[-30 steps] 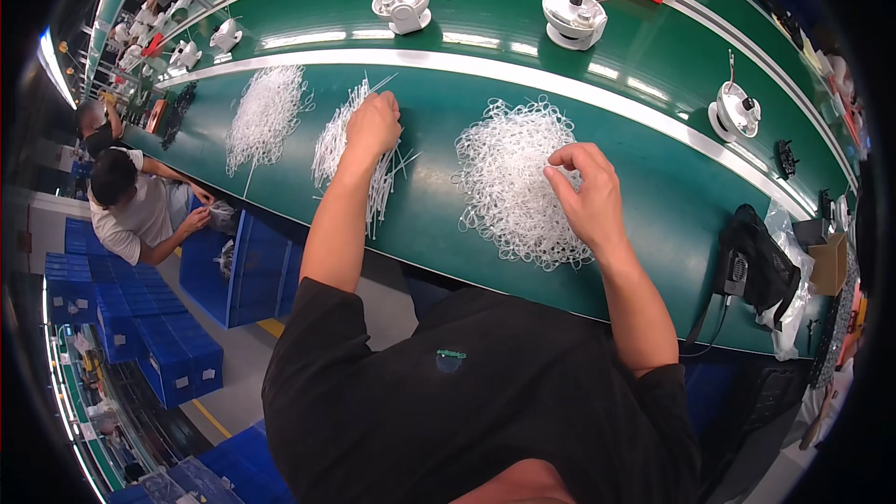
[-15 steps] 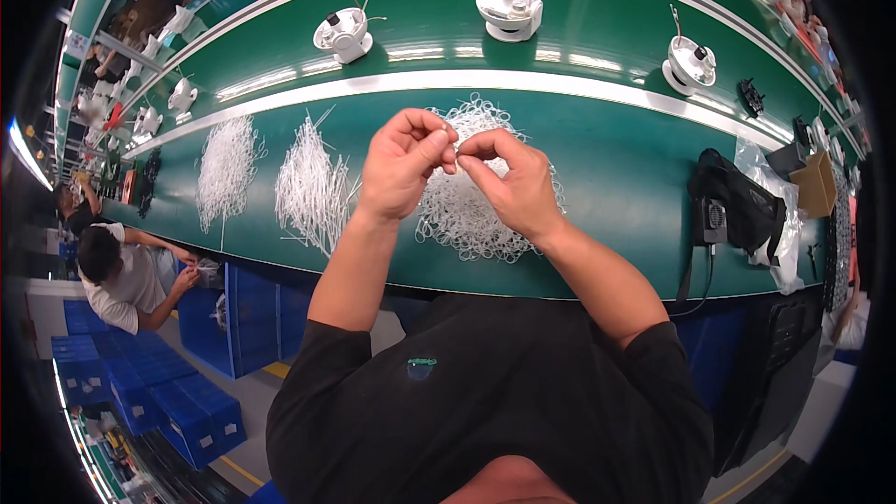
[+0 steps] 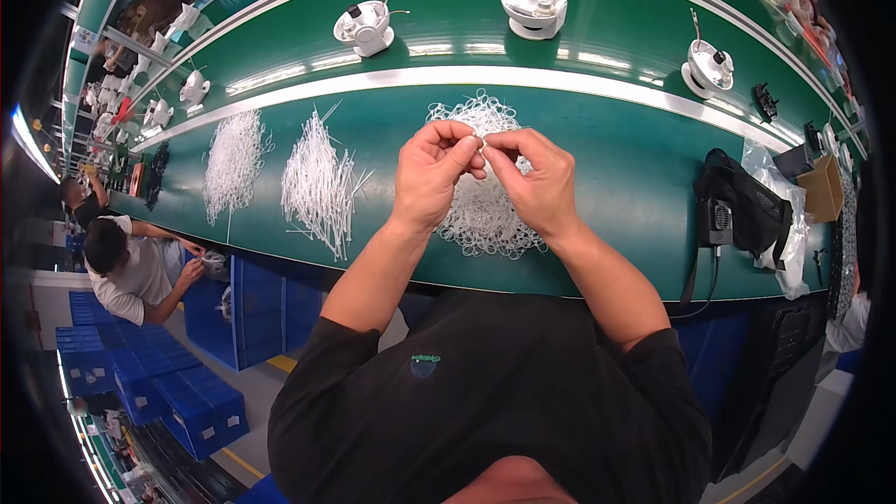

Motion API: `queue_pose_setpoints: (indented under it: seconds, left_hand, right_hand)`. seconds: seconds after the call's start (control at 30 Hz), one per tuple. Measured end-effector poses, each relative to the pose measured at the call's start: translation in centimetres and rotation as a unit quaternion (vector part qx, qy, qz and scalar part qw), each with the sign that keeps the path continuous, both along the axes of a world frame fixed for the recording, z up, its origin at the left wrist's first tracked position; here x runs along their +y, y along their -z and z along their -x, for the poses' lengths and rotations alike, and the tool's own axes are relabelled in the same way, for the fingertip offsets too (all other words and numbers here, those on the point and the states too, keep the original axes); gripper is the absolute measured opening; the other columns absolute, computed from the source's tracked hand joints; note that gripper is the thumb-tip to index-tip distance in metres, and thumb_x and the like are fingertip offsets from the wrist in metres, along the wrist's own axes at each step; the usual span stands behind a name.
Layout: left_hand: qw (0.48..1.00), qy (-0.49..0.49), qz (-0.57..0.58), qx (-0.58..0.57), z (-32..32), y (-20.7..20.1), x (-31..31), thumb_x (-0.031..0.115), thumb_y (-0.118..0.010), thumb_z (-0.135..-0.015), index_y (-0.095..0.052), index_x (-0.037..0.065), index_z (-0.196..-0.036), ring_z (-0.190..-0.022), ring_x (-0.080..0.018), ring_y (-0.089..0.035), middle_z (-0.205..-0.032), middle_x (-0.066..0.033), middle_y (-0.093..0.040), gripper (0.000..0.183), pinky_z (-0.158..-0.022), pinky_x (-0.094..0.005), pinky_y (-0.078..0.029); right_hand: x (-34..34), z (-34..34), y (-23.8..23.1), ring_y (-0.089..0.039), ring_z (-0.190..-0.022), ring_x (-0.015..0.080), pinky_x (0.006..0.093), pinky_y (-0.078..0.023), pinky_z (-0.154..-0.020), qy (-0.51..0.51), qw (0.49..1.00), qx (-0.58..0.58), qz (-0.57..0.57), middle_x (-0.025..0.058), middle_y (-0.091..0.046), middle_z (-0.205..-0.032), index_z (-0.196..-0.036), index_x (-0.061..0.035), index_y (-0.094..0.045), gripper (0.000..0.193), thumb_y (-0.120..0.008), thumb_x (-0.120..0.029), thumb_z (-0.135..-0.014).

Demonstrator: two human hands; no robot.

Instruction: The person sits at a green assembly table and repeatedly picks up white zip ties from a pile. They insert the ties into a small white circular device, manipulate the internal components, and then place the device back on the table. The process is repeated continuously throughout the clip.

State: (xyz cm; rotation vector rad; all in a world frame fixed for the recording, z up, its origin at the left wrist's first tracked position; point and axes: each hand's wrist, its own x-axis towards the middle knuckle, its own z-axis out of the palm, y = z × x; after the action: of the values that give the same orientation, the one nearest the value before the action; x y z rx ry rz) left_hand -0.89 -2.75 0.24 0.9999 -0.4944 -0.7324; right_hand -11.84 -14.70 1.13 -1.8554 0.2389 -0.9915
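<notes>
My left hand (image 3: 429,173) and my right hand (image 3: 539,177) meet fingertip to fingertip, thumbs and forefingers pinched together. Between them is a small white cable tie (image 3: 480,141), mostly hidden by the fingers. Below both hands lies a broad pile of white cable ties bent into small loops (image 3: 485,224). To the left of my left hand is a heap of straight white cable ties (image 3: 319,189). Farther left sits another pile of white ties, some of them looped (image 3: 233,163).
Beyond a pale rail, white rounded housings (image 3: 364,30) with wires stand on a green belt (image 3: 448,23). A black bag (image 3: 742,205), clear plastic and a cardboard box (image 3: 821,189) lie right. At left, a person (image 3: 126,266) works by blue bins (image 3: 210,415).
Both hands have shifted slightly right and down in the picture, still pinched together. The housings on the belt appear farther right, and the whole view has shifted a little.
</notes>
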Motion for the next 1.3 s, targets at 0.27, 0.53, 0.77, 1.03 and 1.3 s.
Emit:
queue_pose_setpoints:
  seconds: [0.27, 0.53, 0.77, 1.03, 1.3]
  left_hand:
    - [1.000, 0.003, -0.005, -0.029, -0.3, 0.3, 0.4, 0.003, -0.064, -0.095, -0.059, -0.002, -0.106, -0.077, -0.0146, -0.065, -0.090, -0.0101, -0.067, 0.013, -0.068, -0.0281, -0.057]
    - [0.999, -0.009, -0.022, -0.041, -0.3, 0.8, 0.5, 0.003, -0.064, -0.095, -0.059, -0.002, -0.106, -0.076, -0.0147, -0.066, -0.090, -0.0102, -0.068, 0.013, -0.068, -0.0275, -0.057]
    - [0.999, -0.021, -0.017, -0.044, -0.2, 1.1, 0.5, 0.003, -0.064, -0.095, -0.059, -0.002, -0.106, -0.076, -0.0147, -0.067, -0.090, -0.0106, -0.069, 0.013, -0.068, -0.0280, -0.057]
    - [0.994, -0.028, -0.052, -0.093, -0.2, 1.0, 0.5, 0.003, -0.066, -0.093, -0.061, -0.003, -0.104, -0.075, -0.0141, -0.066, -0.088, -0.0095, -0.068, 0.013, -0.067, -0.0283, -0.058]
    - [0.996, -0.018, -0.058, -0.072, 0.2, 1.4, 0.5, 0.002, -0.065, -0.094, -0.063, -0.005, -0.103, -0.075, -0.0126, -0.066, -0.086, -0.0081, -0.067, 0.011, -0.067, -0.0276, -0.059]
  right_hand:
    - [0.0, 0.0, -0.4, -0.068, -0.069, 0.0211, 0.0314, -0.052, -0.059, -0.015, 0.999, 0.023, -0.021, 0.0097, -0.071, -0.079, -0.088, -0.0036, -0.072, 0.007, -0.072, -0.004, -0.082]
    - [-0.1, 0.2, -0.8, -0.068, -0.069, 0.0211, 0.0319, -0.052, -0.060, -0.025, 0.998, 0.049, -0.019, 0.0098, -0.071, -0.080, -0.088, -0.0035, -0.073, 0.006, -0.072, -0.005, -0.082]
    - [-0.1, -0.1, -0.1, -0.068, -0.068, 0.0206, 0.0317, -0.052, -0.061, -0.026, 0.997, 0.054, -0.039, 0.0100, -0.072, -0.080, -0.088, -0.0032, -0.073, 0.007, -0.072, -0.006, -0.081]
    - [-0.3, 0.1, -0.4, -0.068, -0.071, 0.0216, 0.0324, -0.052, -0.062, -0.023, 0.998, 0.064, 0.002, 0.0107, -0.072, -0.080, -0.088, -0.0035, -0.073, 0.007, -0.072, -0.006, -0.081]
    - [-1.3, 0.2, -0.3, -0.069, -0.072, 0.0157, 0.0281, -0.054, -0.068, -0.048, 0.995, 0.086, 0.000, 0.0104, -0.073, -0.083, -0.094, 0.0015, -0.070, 0.014, -0.075, -0.004, -0.082]
